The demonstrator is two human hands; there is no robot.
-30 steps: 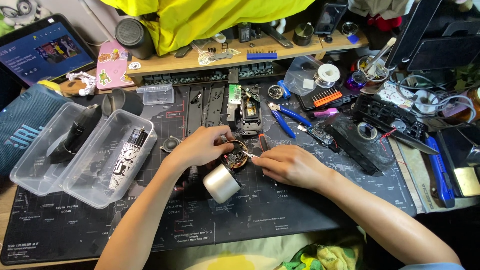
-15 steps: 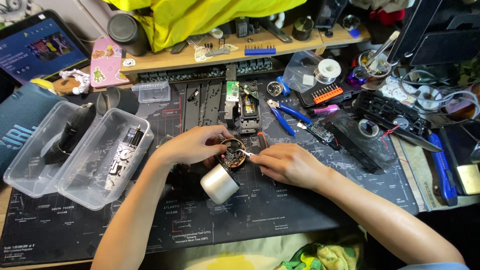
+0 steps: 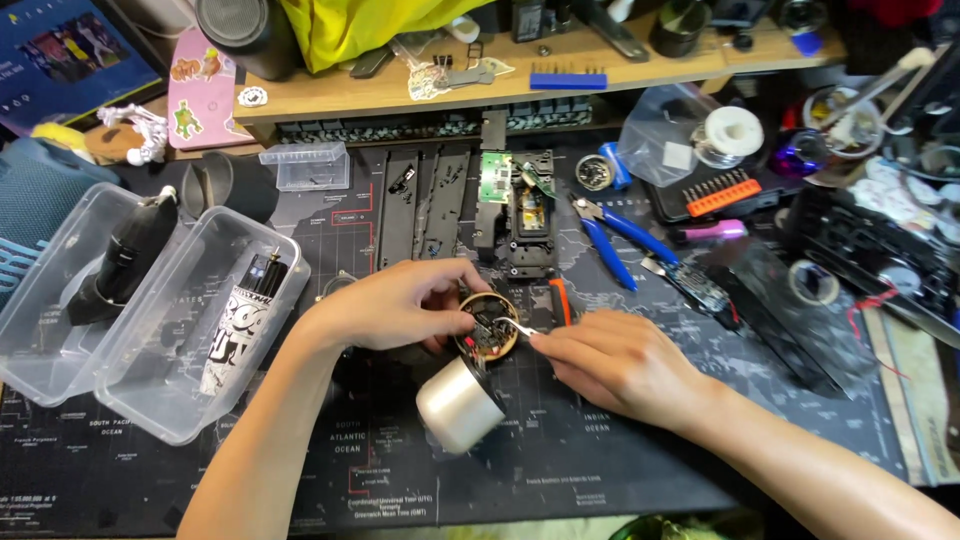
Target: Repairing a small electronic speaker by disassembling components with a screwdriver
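Holding a small round device with an open face that showed a circuit board inside a gold-coloured rim, the left hand had its grip curled closed around the device's far edge, thumb below and fingers above. The device sat just above the dark work mat near the middle of the table. The right hand was pinched shut on a thin metal tool, whose tip reached onto the exposed board. A pale cylinder lay tilted on the mat just below the device, touching or nearly touching it; which of the two could not be told.

To the left stood two clear plastic tubs side by side, one with a black tool in it and the other with a black-and-white patterned cylinder. Beyond the hands lay black frame parts and a green circuit board. Blue-handled pliers lay to the right of those, and an orange rack of screwdriver bits farther right. A wooden shelf ran along the back of the table, cluttered with small items.
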